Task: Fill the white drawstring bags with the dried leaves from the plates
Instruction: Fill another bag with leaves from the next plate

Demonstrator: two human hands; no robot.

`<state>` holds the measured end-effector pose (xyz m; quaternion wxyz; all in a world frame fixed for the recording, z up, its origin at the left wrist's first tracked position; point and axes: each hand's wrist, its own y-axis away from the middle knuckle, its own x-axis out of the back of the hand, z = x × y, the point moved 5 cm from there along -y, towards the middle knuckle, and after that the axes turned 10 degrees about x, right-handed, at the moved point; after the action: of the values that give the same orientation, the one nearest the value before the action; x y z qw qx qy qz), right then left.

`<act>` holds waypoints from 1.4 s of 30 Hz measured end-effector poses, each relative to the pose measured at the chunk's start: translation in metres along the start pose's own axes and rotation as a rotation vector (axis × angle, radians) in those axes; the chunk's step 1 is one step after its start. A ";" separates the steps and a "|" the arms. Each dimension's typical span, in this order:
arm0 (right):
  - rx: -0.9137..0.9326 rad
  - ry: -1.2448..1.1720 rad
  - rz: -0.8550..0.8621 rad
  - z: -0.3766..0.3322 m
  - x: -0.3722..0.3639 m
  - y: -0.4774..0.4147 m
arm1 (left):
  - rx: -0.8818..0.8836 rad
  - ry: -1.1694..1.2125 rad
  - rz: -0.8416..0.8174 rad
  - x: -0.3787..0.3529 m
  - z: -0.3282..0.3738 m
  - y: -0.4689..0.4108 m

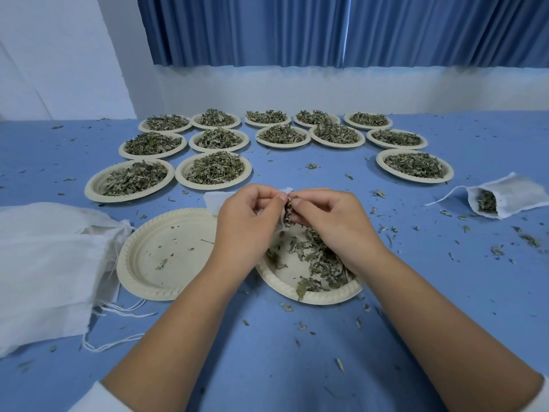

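Handwork above a half-emptied pale paper plate [326,297] on a blue tabletop [267,352]
Left hand [246,223] curls its fingers round the mouth of a small white drawstring bag [285,191], holding it above the plate; right hand [329,221] pinches a tuft of dried green leaves [287,212], fingertips pressed together at the bag's opening.
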<state>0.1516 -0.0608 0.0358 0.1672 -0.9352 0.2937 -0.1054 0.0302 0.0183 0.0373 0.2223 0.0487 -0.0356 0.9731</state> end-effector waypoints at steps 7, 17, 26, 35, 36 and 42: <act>-0.036 -0.064 0.010 0.000 0.003 0.001 | -0.034 0.009 -0.065 -0.003 0.004 0.003; -0.205 -0.107 -0.140 0.007 0.000 0.002 | -0.117 0.002 -0.162 -0.007 0.013 0.011; -0.265 -0.087 0.047 0.015 0.005 0.000 | -0.146 -0.081 -0.146 -0.010 0.011 0.012; -0.410 -0.222 -0.072 0.005 0.011 -0.001 | -0.101 0.004 0.111 0.011 0.007 0.000; -0.421 -0.215 -0.099 0.004 0.011 -0.001 | -0.097 0.004 0.117 0.012 0.007 -0.001; -0.325 -0.284 -0.187 -0.002 0.009 -0.001 | -0.107 -0.022 0.107 0.011 0.008 0.001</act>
<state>0.1583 -0.0657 0.0388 0.0436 -0.9784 0.1926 0.0607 0.0207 0.0217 0.0468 0.1717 0.0453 -0.0927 0.9797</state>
